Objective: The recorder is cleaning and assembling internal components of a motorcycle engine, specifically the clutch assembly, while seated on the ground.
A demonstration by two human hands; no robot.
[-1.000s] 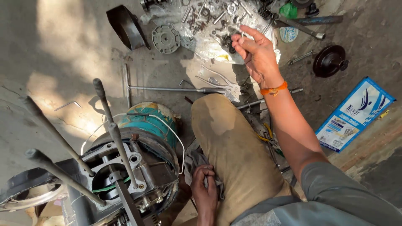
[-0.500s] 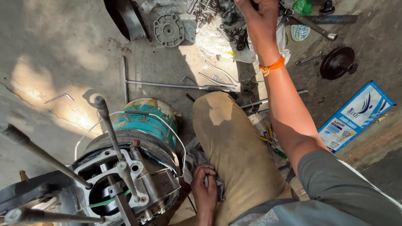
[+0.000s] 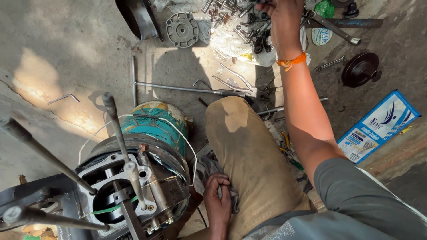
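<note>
A heap of small dark metal nuts, bolts and fittings point(image 3: 240, 22) lies on the concrete floor point(image 3: 66, 53) at the frame's top; the right hand point(image 3: 284, 22) reaches into it, grip hidden. The left hand point(image 3: 218, 195) clutches a grey rag point(image 3: 211, 171) beside the bare metal engine block point(image 3: 133, 191).

R arm stretched far, right hand point(image 3: 284, 22) fingers curled, palm down. Left hand point(image 3: 218, 193) near, fingers bent, by R knee.
</note>
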